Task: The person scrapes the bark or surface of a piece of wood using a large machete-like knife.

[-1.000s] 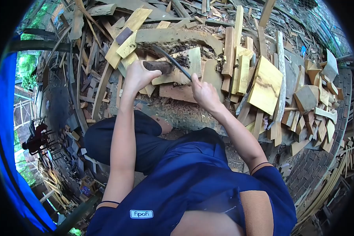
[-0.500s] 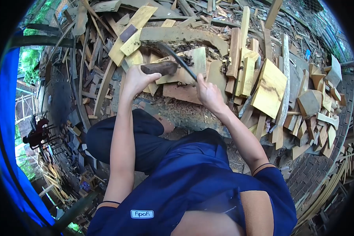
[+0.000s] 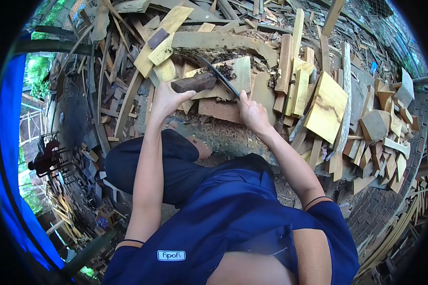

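Note:
My left hand (image 3: 168, 100) grips a short dark brown wood block (image 3: 193, 82) by its near-left end, thumb along the lower side. The block lies tilted over pale boards, its far end pointing up to the right. In my right hand (image 3: 253, 113) is a machete-like tool with a long dark blade (image 3: 217, 74), its handle hidden in my closed fingers. The blade slants up and to the left, passing close by the block's right end. Dark shavings (image 3: 227, 71) lie beside the blade on a pale yellow board (image 3: 241, 71).
A thick curved timber (image 3: 223, 42) lies beyond my hands. Yellow planks (image 3: 162, 40) lean at the upper left, and a wide yellow board (image 3: 326, 107) rests on the right. Cut offcuts (image 3: 380, 124) are heaped farther right. A reddish board (image 3: 219, 110) sits just below the blade.
The blade has shifted slightly right and down. The block's right end has tipped up a little and now looks sharper. Both hands keep their grips.

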Demonstrator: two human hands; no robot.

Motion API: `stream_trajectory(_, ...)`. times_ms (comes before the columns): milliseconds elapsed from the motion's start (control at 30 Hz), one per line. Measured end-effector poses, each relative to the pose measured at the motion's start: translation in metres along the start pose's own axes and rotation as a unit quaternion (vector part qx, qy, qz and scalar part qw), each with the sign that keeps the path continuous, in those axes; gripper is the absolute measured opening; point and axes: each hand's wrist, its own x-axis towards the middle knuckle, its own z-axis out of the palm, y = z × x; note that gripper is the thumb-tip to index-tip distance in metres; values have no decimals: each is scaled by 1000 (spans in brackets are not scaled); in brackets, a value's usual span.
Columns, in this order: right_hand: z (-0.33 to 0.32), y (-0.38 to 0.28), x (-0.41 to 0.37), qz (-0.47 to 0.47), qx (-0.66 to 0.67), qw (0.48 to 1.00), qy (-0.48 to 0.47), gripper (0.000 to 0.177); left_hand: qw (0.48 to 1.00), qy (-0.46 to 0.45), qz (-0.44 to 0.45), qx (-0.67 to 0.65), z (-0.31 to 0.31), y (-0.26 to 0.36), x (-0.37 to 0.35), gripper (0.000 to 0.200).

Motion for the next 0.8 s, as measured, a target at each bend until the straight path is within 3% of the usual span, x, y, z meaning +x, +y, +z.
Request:
stream_trajectory(100,-2,3,-1,-18,13,999,40,31,995,-13,14,-95,12,-23,-2,53)
stream_trajectory(167,-1,1,0,-14,16,1000,16,30,948,237,206,51,24,-35,0,66)
stream_trajectory(200,-4,-1,1,-5,13,1000,-1,32,946,224,218,84,23,-30,-1,70)
stream_trajectory(233,-2,0,0,-3,15,1000,-2,32,947,222,218,85,24,-26,-4,70)
stream_trajectory(300,-1,0,2,-3,18,1000,0,30,993,116,8,-30,24,-12,-7,63)
stream_trajectory(433,-23,-8,1,-54,46,997,41,21,990,65,-66,-108,19,10,-9,54)
stream_trajectory(500,-54,-32,0,-76,111,988,75,16,992,126,-23,-23,25,-4,6,53)
stream_trajectory(533,-67,-42,1,-75,109,988,81,15,992,103,-62,-25,21,6,5,54)
stream_trajectory(633,-86,-61,-4,-85,128,981,122,14,992,122,-24,2,21,4,4,50)
stream_trajectory(733,-21,-25,-1,-70,74,991,89,24,991,128,-20,-17,22,-5,6,48)
stream_trajectory(800,-6,-10,10,-71,25,994,76,29,987,149,27,55,21,20,5,48)
